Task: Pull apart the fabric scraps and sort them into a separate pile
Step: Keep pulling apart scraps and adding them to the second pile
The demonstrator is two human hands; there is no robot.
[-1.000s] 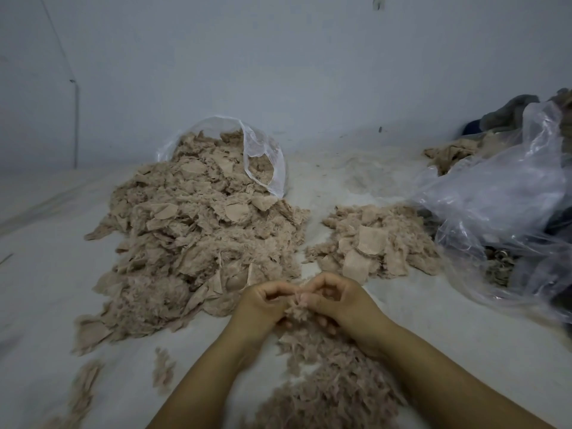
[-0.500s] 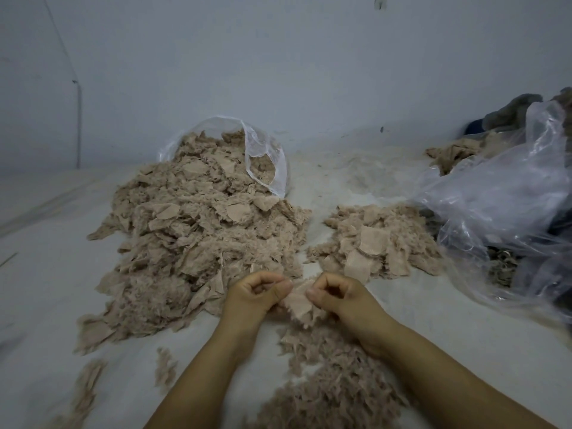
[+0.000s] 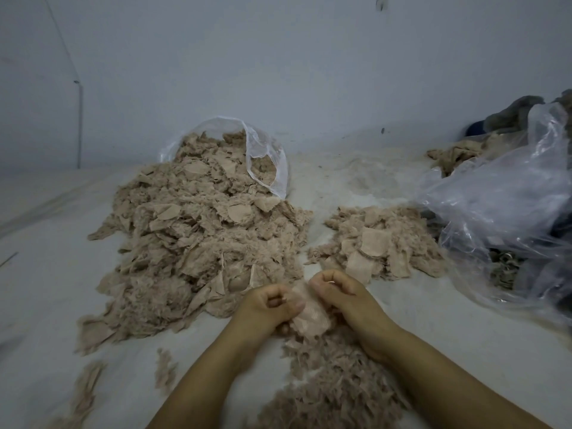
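A: In the head view, what are the hands doing?

B: The left hand (image 3: 268,301) and the right hand (image 3: 337,294) are both pinching one pale fabric scrap (image 3: 309,314) between them, fingers curled round its top edge. It is hanging just above the fluffy heap (image 3: 334,385) lying nearest the person.

A: What could be going wrong from here?

B: I am judging only, but the scrap is looking thin and frayed. If the hands are pulling unevenly, it may be tearing across instead of separating into layers. Loose fibres may also be dropping onto the wrong heap, since the flat-piece pile (image 3: 377,243) is sitting just beyond the right hand, and the big pile (image 3: 201,243) is lying just beside the left hand. A careless toss could be mixing sorted and unsorted pieces.

A: And the containers?

B: A clear plastic bag (image 3: 266,162) is lying open at the back of the big pile, with scraps of the same beige fabric spilling out of its mouth onto the pale surface (image 3: 46,274). A second, larger crumpled plastic bag (image 3: 501,205) is slumping at the right; something dark and tangled is showing through it low down, but I cannot tell what. Behind it, brownish cloth (image 3: 455,154) is bunching against the wall.
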